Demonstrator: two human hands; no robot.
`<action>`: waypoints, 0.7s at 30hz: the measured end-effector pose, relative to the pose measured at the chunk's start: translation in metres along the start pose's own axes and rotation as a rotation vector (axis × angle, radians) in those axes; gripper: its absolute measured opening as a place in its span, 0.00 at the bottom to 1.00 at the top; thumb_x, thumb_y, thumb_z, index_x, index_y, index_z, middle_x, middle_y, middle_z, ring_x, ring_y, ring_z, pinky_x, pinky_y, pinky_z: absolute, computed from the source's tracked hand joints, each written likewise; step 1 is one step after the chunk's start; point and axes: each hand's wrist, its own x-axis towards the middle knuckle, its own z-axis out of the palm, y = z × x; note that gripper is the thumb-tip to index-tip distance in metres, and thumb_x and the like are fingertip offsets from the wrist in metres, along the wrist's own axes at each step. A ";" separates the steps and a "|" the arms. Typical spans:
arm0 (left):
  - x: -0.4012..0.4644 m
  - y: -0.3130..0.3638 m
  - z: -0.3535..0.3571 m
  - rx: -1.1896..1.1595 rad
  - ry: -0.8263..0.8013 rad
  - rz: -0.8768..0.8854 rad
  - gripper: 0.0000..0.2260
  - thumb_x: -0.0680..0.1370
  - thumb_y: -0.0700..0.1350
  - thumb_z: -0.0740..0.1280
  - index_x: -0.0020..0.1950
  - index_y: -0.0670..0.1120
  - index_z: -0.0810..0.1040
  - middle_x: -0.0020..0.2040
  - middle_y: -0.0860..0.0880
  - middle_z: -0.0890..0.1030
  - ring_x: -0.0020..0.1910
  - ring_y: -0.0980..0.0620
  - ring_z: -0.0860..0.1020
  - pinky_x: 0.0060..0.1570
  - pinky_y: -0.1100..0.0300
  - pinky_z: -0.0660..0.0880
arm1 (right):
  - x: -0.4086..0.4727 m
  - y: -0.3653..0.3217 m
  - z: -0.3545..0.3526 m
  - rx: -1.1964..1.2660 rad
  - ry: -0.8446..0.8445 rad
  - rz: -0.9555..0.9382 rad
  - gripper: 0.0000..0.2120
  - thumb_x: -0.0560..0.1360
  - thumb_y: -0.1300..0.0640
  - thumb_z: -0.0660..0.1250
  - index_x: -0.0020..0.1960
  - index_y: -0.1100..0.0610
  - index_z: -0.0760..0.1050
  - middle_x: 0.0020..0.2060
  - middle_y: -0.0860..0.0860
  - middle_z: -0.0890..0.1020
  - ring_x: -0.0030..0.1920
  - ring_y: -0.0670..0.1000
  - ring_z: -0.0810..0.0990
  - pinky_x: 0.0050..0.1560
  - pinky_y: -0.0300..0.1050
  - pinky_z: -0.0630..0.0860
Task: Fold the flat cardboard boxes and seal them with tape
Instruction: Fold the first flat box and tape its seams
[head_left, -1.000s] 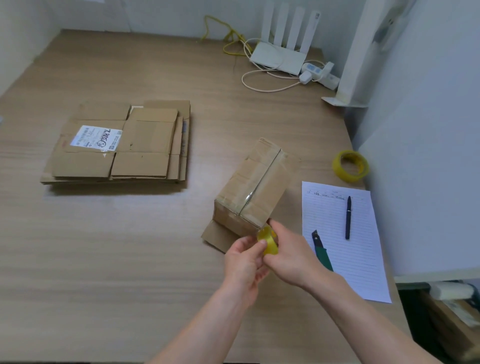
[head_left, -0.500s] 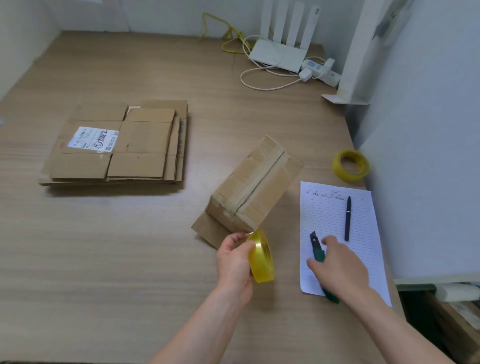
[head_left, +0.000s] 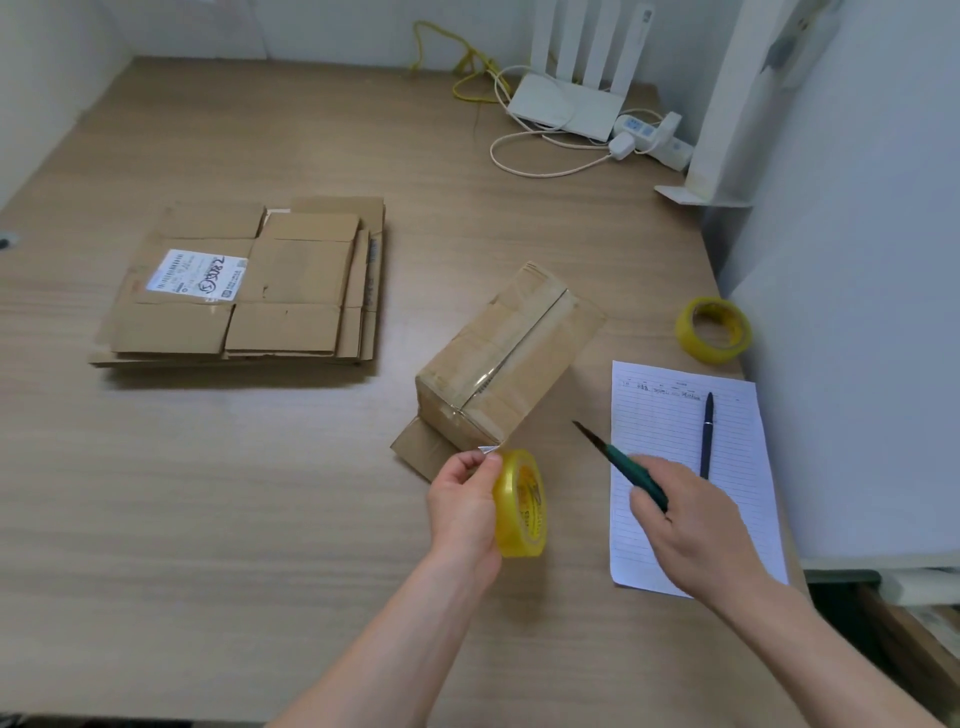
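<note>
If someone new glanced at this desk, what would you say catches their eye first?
Most likely the bright yellow tape roll gripped in the left hand near the front, its strip running to the folded cardboard box at mid-table. Next, the right hand holds a green utility knife, blade pointing toward the box, over a lined sheet. Far left lies a stack of flat cardboard.

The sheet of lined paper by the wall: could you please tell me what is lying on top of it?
A black pen lies on the lined paper. The right hand, gripping a green knife, covers its lower part.
</note>
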 end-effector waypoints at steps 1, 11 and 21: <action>0.001 0.002 0.000 0.003 -0.006 -0.006 0.07 0.78 0.38 0.69 0.41 0.46 0.75 0.41 0.41 0.75 0.33 0.48 0.72 0.36 0.57 0.71 | 0.001 -0.012 -0.011 -0.031 -0.010 -0.091 0.08 0.76 0.52 0.60 0.50 0.40 0.73 0.35 0.43 0.75 0.40 0.45 0.74 0.35 0.44 0.68; 0.002 0.018 -0.005 0.037 -0.047 -0.032 0.06 0.80 0.41 0.67 0.44 0.43 0.75 0.38 0.41 0.75 0.31 0.48 0.71 0.35 0.57 0.73 | 0.022 -0.073 -0.035 -0.444 -0.098 -0.387 0.11 0.79 0.45 0.58 0.59 0.41 0.74 0.41 0.46 0.76 0.43 0.50 0.77 0.37 0.47 0.74; 0.003 0.021 -0.008 0.087 -0.020 -0.029 0.07 0.79 0.41 0.69 0.41 0.44 0.75 0.41 0.39 0.77 0.38 0.45 0.72 0.39 0.53 0.73 | 0.030 -0.084 -0.029 -0.547 -0.087 -0.412 0.14 0.79 0.44 0.57 0.63 0.41 0.73 0.45 0.46 0.77 0.44 0.52 0.78 0.36 0.46 0.72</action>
